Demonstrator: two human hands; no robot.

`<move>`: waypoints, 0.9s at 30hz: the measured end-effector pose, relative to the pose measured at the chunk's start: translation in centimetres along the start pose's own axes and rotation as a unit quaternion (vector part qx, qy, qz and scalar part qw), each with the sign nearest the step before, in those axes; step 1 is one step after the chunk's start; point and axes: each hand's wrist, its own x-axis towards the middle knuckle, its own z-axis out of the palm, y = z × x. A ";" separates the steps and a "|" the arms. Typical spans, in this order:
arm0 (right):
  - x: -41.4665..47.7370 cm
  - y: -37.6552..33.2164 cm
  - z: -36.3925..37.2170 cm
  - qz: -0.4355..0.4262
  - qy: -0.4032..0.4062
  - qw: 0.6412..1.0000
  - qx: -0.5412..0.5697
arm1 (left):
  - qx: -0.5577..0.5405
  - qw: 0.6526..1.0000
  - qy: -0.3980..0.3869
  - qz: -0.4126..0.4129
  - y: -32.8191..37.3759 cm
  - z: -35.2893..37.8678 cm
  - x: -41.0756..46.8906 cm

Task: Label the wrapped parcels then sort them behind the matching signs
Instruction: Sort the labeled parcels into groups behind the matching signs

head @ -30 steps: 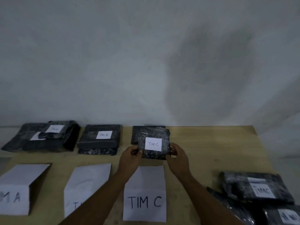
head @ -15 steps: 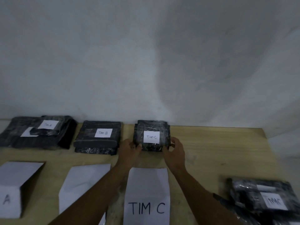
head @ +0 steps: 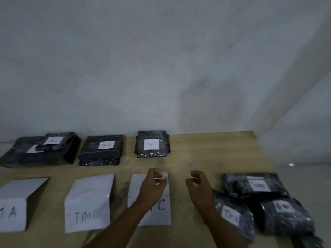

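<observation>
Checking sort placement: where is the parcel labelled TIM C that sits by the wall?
The TIM C parcel lies at the table's far edge, behind the TIM C sign, right of the TIM B stack.

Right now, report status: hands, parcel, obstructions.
Left hand and right hand empty, open, over the table. TIM C parcel stacked behind TIM C sign. Unsorted parcels at right. Nothing blocking.

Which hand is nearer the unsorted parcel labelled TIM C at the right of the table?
The right hand. It hovers empty, just left of that parcel. The left hand is farther left, over the TIM C sign.
</observation>
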 end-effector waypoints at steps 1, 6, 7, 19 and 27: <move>-0.7 0.5 -0.7 0.009 0.009 1.000 0.006 | 0.012 1.000 -0.021 0.004 -0.1 0.8 -0.9; -5.1 4.6 -6.1 0.056 0.053 0.997 0.008 | 0.073 0.990 -0.117 0.026 -1.7 6.4 -6.2; -5.9 5.4 -7.1 0.057 0.062 0.996 0.006 | 0.077 0.987 -0.137 0.020 -2.0 7.4 -7.1; -12.1 13.0 -16.1 0.192 0.062 0.979 -0.010 | 0.126 0.968 -0.218 -0.015 -2.3 14.7 -11.8; -12.1 12.8 -16.5 0.211 0.013 0.976 0.054 | 0.096 0.976 -0.195 -0.021 -1.2 14.0 -12.1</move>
